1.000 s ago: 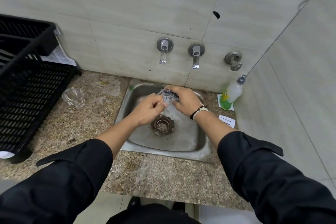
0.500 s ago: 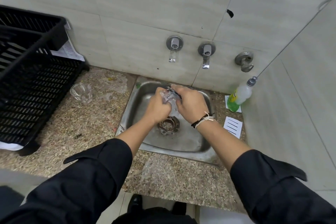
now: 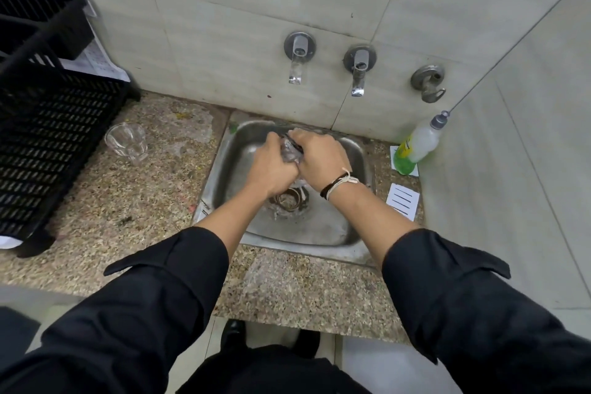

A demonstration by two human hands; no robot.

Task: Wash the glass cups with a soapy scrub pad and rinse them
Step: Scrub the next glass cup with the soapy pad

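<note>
left hand (image 3: 271,166): fingers curled round the glass cup (image 3: 290,153), gripping it from the left side, right over the sink (image 3: 355,233)
right hand (image 3: 323,158): closed over the same cup from the right; something dark shows at the fingertips, could be the scrub pad, can't really tell
glass cup in hand: squeezed between the 2 hands above the sink bowl, mostly hidden, only a bit of clear glass peeks out
second glass cup (image 3: 126,143): sitting on the granite table (image 3: 128,208) left of the sink, just beside the black crate (image 3: 48,144), looks tipped a little
drain (image 3: 289,198): below the hands, wet around it
taps: 2 spouts (image 3: 295,57) on the tiled wall behind the sink, plus a hook-like fitting (image 3: 428,81) further right
soap bottle (image 3: 415,145): green liquid at the bottom, leaning in the corner to the right of the sink
wrist: black and white bands (image 3: 339,184) on the right one
</note>
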